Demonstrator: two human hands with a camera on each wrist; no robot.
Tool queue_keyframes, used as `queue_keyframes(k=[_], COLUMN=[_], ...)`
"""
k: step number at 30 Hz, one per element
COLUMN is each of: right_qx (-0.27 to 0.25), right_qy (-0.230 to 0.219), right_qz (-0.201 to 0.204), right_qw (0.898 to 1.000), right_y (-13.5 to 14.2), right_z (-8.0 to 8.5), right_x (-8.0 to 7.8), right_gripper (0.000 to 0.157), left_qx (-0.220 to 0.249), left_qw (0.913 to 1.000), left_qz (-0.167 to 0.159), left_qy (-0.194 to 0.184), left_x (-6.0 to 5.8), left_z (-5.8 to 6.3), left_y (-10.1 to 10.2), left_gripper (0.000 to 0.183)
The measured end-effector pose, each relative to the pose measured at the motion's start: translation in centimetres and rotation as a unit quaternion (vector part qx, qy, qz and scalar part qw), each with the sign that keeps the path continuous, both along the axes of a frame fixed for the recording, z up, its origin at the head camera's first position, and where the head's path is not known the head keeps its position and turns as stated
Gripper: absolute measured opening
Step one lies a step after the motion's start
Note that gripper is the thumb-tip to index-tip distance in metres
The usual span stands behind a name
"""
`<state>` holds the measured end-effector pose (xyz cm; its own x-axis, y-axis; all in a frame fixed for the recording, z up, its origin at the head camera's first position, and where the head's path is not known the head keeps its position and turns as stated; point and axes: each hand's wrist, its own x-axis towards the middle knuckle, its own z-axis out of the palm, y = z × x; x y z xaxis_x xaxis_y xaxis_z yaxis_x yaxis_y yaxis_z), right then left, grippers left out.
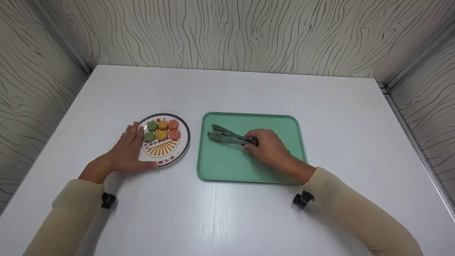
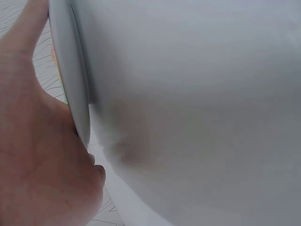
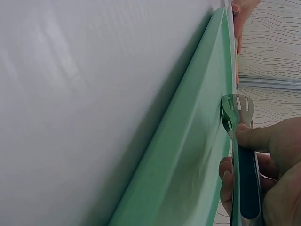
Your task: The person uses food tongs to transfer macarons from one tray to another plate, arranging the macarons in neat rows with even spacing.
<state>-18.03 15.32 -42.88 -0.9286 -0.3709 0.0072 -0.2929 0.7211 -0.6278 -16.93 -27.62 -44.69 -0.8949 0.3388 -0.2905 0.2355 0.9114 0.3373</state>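
My right hand (image 1: 268,145) grips metal serving tongs (image 1: 231,138) with slotted ends and dark handle grips. Their ends point left over the green tray (image 1: 227,167) and stand slightly apart. In the right wrist view, the thumb presses on one arm of the tongs (image 3: 248,179), with fingers curled on the other side. My left hand (image 1: 126,151) lies at the near-left rim of a round patterned plate (image 1: 183,149), fingers straight along its left side, thumb on the front rim. Small round macarons sit there in two rows: green (image 1: 152,125), yellow (image 1: 162,124) and pink (image 1: 173,124).
Plate and tray stand side by side on a white table (image 1: 213,213), a narrow gap between them. Wood-patterned panels (image 1: 227,35) enclose the table at the back and both sides. A black wrist mount (image 1: 108,200) juts from each sleeve.
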Motion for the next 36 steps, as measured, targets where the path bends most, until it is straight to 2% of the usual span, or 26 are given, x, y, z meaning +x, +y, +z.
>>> queue_keyframes(k=[13, 21, 36], right_qx=[-0.003, 0.008, -0.008], right_qy=[-0.001, 0.001, -0.004], right_qz=[0.0, 0.002, 0.019], right_qw=[1.0, 1.0, 1.0], right_y=[-0.2, -0.9, -2.7], right_z=[0.5, 1.1, 2.3], right_x=[-0.1, -0.3, -0.4], right_gripper=[0.021, 0.021, 0.021], left_qx=[-0.007, 0.0, 0.011], left_qw=[0.9999, 0.9999, 0.9998], left_qz=[0.005, 0.004, 0.008], left_qy=[-0.009, -0.009, -0.016], left_x=[-0.1, 0.0, 0.1], left_z=[0.0, 0.1, 0.2], left_y=[0.0, 0.2, 0.1], left_gripper=[0.135, 0.134, 0.134])
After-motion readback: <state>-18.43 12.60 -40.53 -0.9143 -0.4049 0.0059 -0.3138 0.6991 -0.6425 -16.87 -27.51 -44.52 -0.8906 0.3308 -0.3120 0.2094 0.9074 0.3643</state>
